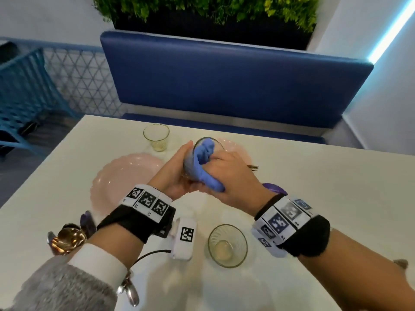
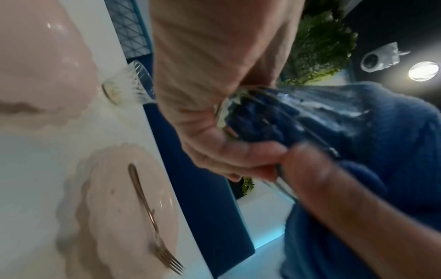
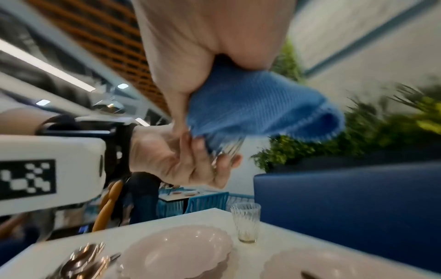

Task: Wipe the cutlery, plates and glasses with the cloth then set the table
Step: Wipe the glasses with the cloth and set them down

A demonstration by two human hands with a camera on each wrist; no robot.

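Note:
My left hand (image 1: 177, 173) grips a clear ribbed glass (image 1: 189, 163) by its base, tilted above the white table (image 1: 314, 198). My right hand (image 1: 229, 173) holds a blue cloth (image 1: 205, 153) and has it stuffed into the glass's mouth. In the left wrist view the cloth (image 2: 393, 141) fills the glass (image 2: 298, 113). In the right wrist view the cloth (image 3: 257, 105) bulges over the glass (image 3: 226, 149). Two more glasses stand on the table, one far (image 1: 156, 136) and one near (image 1: 227, 245). A pink scalloped plate (image 1: 121, 176) lies at the left. A second plate (image 1: 238, 149), behind the hands, carries a fork (image 1: 252, 167).
Gold cutlery (image 1: 67, 239) lies at the table's near left by my left wrist. A purple round object (image 1: 274, 187) peeks out behind my right wrist. A blue bench (image 1: 224, 86) runs along the far side, with blue chairs (image 1: 22, 90) to the left.

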